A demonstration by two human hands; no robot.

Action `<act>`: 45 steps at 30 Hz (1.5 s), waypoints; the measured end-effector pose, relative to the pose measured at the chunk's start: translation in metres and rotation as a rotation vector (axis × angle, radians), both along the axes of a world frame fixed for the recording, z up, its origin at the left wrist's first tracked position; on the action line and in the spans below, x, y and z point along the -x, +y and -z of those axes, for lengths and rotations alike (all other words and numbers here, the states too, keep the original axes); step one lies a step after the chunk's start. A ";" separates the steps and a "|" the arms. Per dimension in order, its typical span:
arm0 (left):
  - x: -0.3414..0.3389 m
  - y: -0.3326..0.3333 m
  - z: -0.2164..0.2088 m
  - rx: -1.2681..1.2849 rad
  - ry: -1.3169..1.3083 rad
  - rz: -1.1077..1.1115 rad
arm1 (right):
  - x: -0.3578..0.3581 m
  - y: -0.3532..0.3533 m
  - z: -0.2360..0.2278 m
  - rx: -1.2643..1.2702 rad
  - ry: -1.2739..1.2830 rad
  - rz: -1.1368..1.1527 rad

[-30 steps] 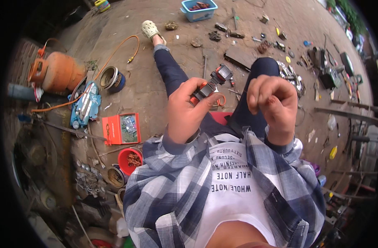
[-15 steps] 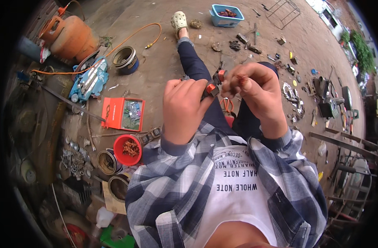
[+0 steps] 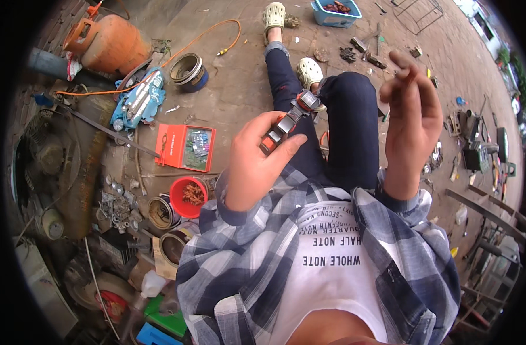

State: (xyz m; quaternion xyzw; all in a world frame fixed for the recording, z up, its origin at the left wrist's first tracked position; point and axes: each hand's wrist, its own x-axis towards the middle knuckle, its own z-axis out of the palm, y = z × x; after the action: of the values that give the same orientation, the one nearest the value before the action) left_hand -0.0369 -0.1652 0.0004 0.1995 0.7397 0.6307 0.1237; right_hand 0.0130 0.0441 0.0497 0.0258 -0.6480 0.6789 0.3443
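Observation:
My left hand (image 3: 256, 158) is closed around a dark metal part with orange-red pieces (image 3: 286, 123), which looks like a coil core. Its far end sticks out beyond my fingers, above my lap. My right hand (image 3: 411, 115) is raised to the right of my knee, holding nothing of the metal part. Its fingertips are bent together and blurred, with a small reddish-brown bit of copper wire (image 3: 410, 75) between them. To the left of my lap stands a red bucket (image 3: 176, 198) with copper-coloured scraps in it.
On the left lie an orange box (image 3: 169, 146) of small parts, an open tin (image 3: 189, 83), and an orange gas cylinder (image 3: 110, 46) with a hose. A blue basin (image 3: 332, 19) stands far ahead. Scattered metal parts and a metal frame (image 3: 487, 210) are on the right.
My right hand has moved away from the metal part, up and to the right. My left hand has turned, showing more of the part. The view has shifted, bringing a second shoe into sight.

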 end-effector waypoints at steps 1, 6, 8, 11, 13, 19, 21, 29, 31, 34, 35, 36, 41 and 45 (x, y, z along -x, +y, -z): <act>0.002 0.001 0.004 0.018 -0.003 -0.010 | 0.001 0.004 -0.001 -0.149 0.014 -0.108; 0.016 0.002 0.005 0.087 0.008 0.079 | 0.035 -0.012 0.002 -0.254 -0.413 -0.468; 0.021 0.003 0.006 -0.001 -0.102 0.122 | 0.052 -0.009 0.012 -0.259 -0.479 -0.488; 0.030 -0.002 0.004 -0.157 -0.263 0.218 | 0.063 0.000 0.014 -0.175 -0.636 -0.546; 0.033 -0.003 0.006 -0.367 -0.438 0.246 | 0.061 0.002 0.018 -0.090 -0.563 -0.558; 0.028 -0.013 -0.009 -0.362 -0.414 0.163 | 0.051 -0.005 0.011 0.085 -0.422 -0.690; 0.021 -0.017 -0.015 -0.352 -0.383 0.154 | 0.050 -0.011 0.017 0.195 -0.360 -0.758; 0.000 -0.025 -0.020 -0.017 -0.067 0.074 | 0.065 -0.030 0.009 0.448 -0.317 -0.467; -0.004 -0.026 -0.017 -0.054 -0.102 0.004 | 0.054 -0.021 0.011 0.483 -0.272 -0.412; -0.006 -0.019 -0.009 -0.087 -0.103 -0.083 | 0.029 -0.003 0.016 0.502 -0.208 -0.419; -0.006 -0.015 -0.006 -0.095 -0.095 -0.109 | 0.024 0.002 0.017 0.505 -0.220 -0.455; -0.007 -0.011 -0.008 -0.040 -0.067 -0.133 | 0.019 0.001 0.016 0.515 -0.216 -0.463; -0.017 0.011 0.001 0.009 0.001 -0.195 | 0.006 -0.001 0.018 0.326 -0.118 -0.731; -0.019 0.028 0.006 0.123 -0.002 -0.229 | -0.007 0.000 0.011 0.249 -0.206 -0.882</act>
State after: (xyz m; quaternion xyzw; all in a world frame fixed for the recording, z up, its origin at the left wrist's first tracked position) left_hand -0.0180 -0.1376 -0.0055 0.1052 0.7947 0.5944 0.0634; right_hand 0.0199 0.0445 0.0382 0.1894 -0.5195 0.8321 -0.0428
